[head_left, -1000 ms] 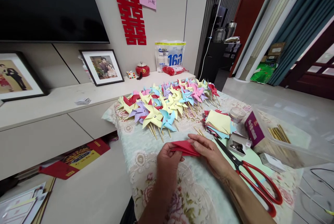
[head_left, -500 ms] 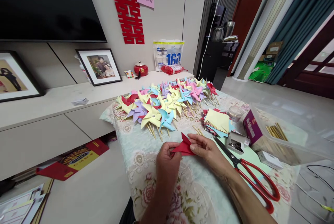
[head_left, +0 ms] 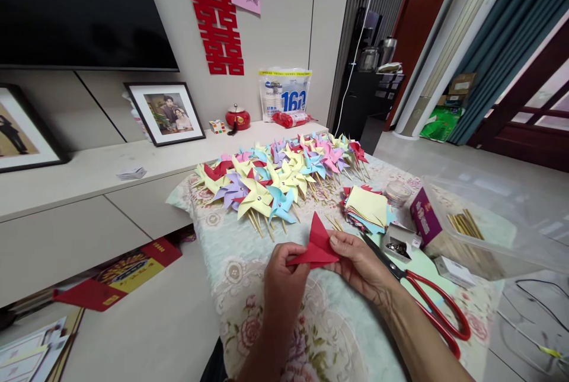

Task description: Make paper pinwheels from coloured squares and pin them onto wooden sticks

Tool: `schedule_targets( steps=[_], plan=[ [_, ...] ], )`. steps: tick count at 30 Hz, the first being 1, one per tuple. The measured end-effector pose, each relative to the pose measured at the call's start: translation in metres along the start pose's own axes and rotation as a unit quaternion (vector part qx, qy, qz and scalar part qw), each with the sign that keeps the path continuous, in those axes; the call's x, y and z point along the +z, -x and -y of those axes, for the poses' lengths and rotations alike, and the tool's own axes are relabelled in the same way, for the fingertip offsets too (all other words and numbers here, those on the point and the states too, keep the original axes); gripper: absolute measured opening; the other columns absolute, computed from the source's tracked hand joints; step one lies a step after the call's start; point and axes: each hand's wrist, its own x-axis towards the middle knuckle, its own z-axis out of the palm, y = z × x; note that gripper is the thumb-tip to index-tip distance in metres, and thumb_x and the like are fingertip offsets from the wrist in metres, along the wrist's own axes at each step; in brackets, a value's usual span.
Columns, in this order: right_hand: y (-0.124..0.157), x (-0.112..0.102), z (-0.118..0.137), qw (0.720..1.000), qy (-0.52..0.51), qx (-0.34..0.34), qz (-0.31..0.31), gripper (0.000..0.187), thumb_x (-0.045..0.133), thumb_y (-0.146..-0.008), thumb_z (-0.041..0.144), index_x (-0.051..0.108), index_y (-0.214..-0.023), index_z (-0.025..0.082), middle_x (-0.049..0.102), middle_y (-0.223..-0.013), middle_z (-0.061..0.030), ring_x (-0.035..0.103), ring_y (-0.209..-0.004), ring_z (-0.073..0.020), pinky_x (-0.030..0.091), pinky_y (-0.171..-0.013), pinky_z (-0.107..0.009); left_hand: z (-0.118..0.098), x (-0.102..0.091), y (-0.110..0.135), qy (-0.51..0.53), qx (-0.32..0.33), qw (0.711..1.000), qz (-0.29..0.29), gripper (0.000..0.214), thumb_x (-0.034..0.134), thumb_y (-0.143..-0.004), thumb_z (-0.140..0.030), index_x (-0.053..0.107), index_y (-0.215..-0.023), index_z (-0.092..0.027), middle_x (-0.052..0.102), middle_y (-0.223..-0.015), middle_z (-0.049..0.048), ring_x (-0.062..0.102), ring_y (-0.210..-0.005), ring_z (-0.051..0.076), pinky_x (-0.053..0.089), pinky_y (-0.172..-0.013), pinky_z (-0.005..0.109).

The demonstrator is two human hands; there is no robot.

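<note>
A piece of red paper [head_left: 317,247], cut into flaps, is held between both hands low over the table. My left hand [head_left: 287,269] pinches its left corner between thumb and fingers. At the right edge, my right hand [head_left: 355,260] grips it with the thumb on top and the fingers partly hidden beneath. One pointed flap stands up in the middle. Beyond the hands lie many finished paper pinwheels [head_left: 260,198] on sticks. Red-handled scissors [head_left: 411,278] lie beside my right forearm, near a stack of coloured paper squares [head_left: 367,205].
Right of the scissors are a small box of metal fasteners [head_left: 399,245], a white box [head_left: 454,270] and a clear plastic bin [head_left: 493,248] with wooden sticks. A round clear container [head_left: 398,193] stands behind. A white cabinet [head_left: 151,183] runs along the wall.
The red paper has opened out, its pointed flap now standing taller. My right hand has shifted its grip slightly lower along the right edge. The left hand keeps its pinch.
</note>
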Motion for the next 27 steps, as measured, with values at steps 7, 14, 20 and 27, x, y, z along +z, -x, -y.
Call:
schedule_targets(
  steps=[7, 14, 20, 27],
  plan=[
    [0.0, -0.005, -0.001, 0.999, -0.032, 0.01, 0.016, 0.042, 0.09, -0.07, 0.034, 0.077, -0.105, 0.013, 0.08, -0.088, -0.0086, 0.074, -0.074, -0.0153, 0.061, -0.073, -0.026, -0.007, 0.002, 0.0, 0.08, -0.053, 0.995, -0.004, 0.013, 0.074, -0.068, -0.025, 0.069, -0.078, -0.019, 0.076, -0.075, 0.0038, 0.073, -0.068, 0.021, 0.058, -0.065, 0.03],
    [0.0, -0.002, 0.001, 0.999, -0.016, 0.002, 0.031, 0.04, 0.09, -0.071, 0.035, 0.077, -0.103, 0.015, 0.08, -0.09, -0.0078, 0.075, -0.077, -0.0161, 0.06, -0.077, -0.027, -0.018, 0.003, 0.001, 0.088, -0.068, 0.993, -0.025, 0.011, 0.076, -0.068, -0.026, 0.07, -0.074, -0.019, 0.077, -0.069, 0.0035, 0.073, -0.067, 0.022, 0.056, -0.064, 0.029],
    [0.0, -0.004, 0.0, 0.999, -0.023, 0.009, 0.037, 0.043, 0.092, -0.066, 0.024, 0.076, -0.105, 0.014, 0.081, -0.09, -0.0079, 0.076, -0.078, -0.0167, 0.058, -0.08, -0.028, -0.015, 0.003, 0.001, 0.153, -0.127, 0.98, -0.033, 0.02, 0.078, -0.069, -0.031, 0.065, -0.076, -0.018, 0.074, -0.062, -0.0007, 0.065, -0.054, 0.015, 0.051, -0.055, 0.025],
    [0.001, -0.004, 0.002, 0.999, -0.033, 0.006, 0.032, 0.048, 0.092, -0.064, 0.016, 0.075, -0.109, 0.015, 0.081, -0.095, -0.0077, 0.076, -0.082, -0.0157, 0.057, -0.081, -0.026, -0.021, 0.004, 0.002, 0.259, -0.177, 0.948, -0.042, 0.029, 0.083, -0.065, -0.032, 0.065, -0.08, -0.017, 0.074, -0.063, -0.0017, 0.064, -0.055, 0.014, 0.052, -0.057, 0.025]
  ],
)
